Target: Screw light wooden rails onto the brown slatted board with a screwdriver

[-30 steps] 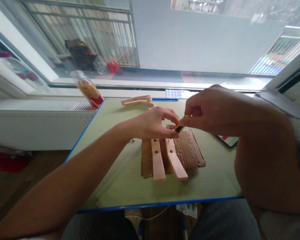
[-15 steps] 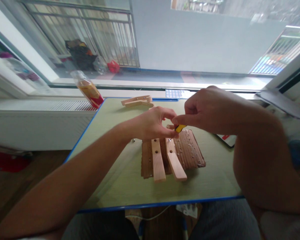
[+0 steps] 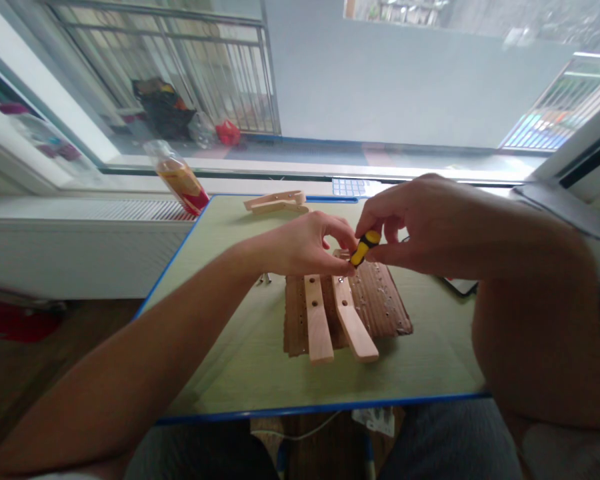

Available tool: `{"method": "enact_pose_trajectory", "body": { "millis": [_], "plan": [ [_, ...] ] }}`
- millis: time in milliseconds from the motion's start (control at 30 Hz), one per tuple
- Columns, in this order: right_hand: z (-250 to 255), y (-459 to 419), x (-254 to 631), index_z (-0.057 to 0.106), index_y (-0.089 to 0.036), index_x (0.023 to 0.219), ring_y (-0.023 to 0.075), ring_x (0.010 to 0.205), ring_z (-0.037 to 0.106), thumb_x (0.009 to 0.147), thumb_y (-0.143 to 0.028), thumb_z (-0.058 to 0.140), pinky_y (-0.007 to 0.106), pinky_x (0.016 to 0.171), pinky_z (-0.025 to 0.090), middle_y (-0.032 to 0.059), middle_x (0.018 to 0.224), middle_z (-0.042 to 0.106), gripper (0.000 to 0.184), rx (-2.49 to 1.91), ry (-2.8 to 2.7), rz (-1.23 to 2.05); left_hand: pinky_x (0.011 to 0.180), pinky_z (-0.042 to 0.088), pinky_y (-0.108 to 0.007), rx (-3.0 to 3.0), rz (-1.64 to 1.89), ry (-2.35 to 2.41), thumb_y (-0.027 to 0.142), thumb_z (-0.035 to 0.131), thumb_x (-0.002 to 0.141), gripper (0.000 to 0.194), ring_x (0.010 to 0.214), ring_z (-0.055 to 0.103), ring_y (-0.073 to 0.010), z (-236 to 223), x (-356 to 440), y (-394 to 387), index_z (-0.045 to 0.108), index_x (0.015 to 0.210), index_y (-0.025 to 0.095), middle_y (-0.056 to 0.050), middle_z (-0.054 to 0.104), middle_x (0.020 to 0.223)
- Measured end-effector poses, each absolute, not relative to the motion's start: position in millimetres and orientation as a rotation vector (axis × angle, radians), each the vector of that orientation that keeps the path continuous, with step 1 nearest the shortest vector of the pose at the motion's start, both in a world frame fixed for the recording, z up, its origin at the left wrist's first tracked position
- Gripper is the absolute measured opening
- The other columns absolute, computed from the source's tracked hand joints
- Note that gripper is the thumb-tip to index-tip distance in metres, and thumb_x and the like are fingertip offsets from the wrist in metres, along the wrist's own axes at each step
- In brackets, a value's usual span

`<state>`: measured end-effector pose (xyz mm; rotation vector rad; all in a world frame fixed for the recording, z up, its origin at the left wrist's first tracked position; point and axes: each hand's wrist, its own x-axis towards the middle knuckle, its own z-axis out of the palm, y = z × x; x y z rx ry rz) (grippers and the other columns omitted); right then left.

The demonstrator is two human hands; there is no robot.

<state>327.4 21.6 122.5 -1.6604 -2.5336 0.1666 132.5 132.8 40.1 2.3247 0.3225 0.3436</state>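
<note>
Head view. Short yellow-and-black hand tool [image 3: 365, 247], tilted, above the far part of a brown corrugated cardboard sheet [image 3: 384, 303]; lower end hidden at the left fingertips. Right hand [image 3: 405, 220]: thumb and forefinger pinching the tool's handle from opposite sides. Left hand [image 3: 300, 247]: thumb and forefinger curved toward the tool's lower end; impossible to tell whether pressed on it. On the cardboard, side by side and apart: straight pale wooden strip [image 3: 319, 327] and bent pale wooden strip [image 3: 356, 327], both with dark round holes, near ends past the cardboard's near edge. Beneath all, pale green surface [image 3: 230, 367] with blue rim. Beside the left wrist, small silver metal pieces [image 3: 265, 279]. Near the far edge, pair of pale wooden parts [image 3: 276, 202]. Beyond the far left corner, clear bottle with amber contents and red label [image 3: 180, 180].
</note>
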Motion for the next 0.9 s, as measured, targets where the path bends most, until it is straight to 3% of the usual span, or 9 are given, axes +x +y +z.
{"method": "enact_pose_trajectory", "body": {
  "millis": [133, 300, 433, 633, 900],
  "plan": [
    [122.4, 21.4, 323.2, 0.073, -0.024, 0.076, 0.0134, 0.059, 0.046, 0.085, -0.044, 0.07, 0.034, 0.058, 0.028, -0.0011, 0.067, 0.066, 0.022, -1.749, -2.497, 0.101, 0.08, 0.055, -0.03, 2.308, 0.328, 0.31, 0.032, 0.08, 0.081, 0.021, 0.099, 0.069, -0.0214, 41.4, 132.5, 132.5, 0.083, 0.098, 0.021, -0.007, 0.078, 0.109],
    [121.4, 20.2, 321.5, 0.069, -0.024, 0.071, 0.0125, 0.055, 0.041, 0.083, -0.04, 0.071, 0.034, 0.057, 0.025, -0.0018, 0.06, 0.061, 0.02, -1.814, -2.466, 0.099, 0.081, 0.055, -0.031, 2.294, 0.325, 0.302, 0.032, 0.079, 0.081, 0.019, 0.099, 0.069, -0.0217, 41.6, 132.9, 132.4, 0.083, 0.096, 0.021, -0.006, 0.078, 0.107],
    [119.3, 23.9, 321.8, 0.064, -0.023, 0.062, 0.0115, 0.052, 0.034, 0.084, -0.045, 0.068, 0.034, 0.058, 0.022, -0.0023, 0.053, 0.052, 0.031, -1.874, -2.438, -0.015, 0.081, 0.054, -0.03, 2.268, 0.32, 0.292, 0.031, 0.079, 0.08, 0.019, 0.101, 0.069, -0.0212, 40.6, 133.5, 132.4, 0.082, 0.096, 0.021, -0.006, 0.077, 0.111],
    [117.1, 28.7, 321.2, 0.068, -0.024, 0.062, 0.0144, 0.054, 0.04, 0.086, -0.065, 0.064, 0.035, 0.059, 0.023, -0.0003, 0.048, 0.046, 0.048, -1.961, -2.368, 0.023, 0.08, 0.05, -0.031, 2.274, 0.342, 0.27, 0.036, 0.08, 0.082, 0.017, 0.096, 0.068, -0.0205, 41.4, 134.9, 131.7, 0.081, 0.093, 0.022, -0.004, 0.077, 0.104],
    [116.0, 28.9, 321.7, 0.065, -0.023, 0.059, 0.0123, 0.05, 0.035, 0.09, -0.062, 0.061, 0.035, 0.059, 0.02, -0.0017, 0.046, 0.044, 0.05, -1.921, -2.449, -0.031, 0.085, 0.05, -0.033, 2.32, 0.329, 0.289, 0.04, 0.079, 0.085, 0.021, 0.096, 0.068, -0.0213, 42.8, 135.5, 132.1, 0.083, 0.097, 0.023, -0.005, 0.077, 0.107]
  ]
}}
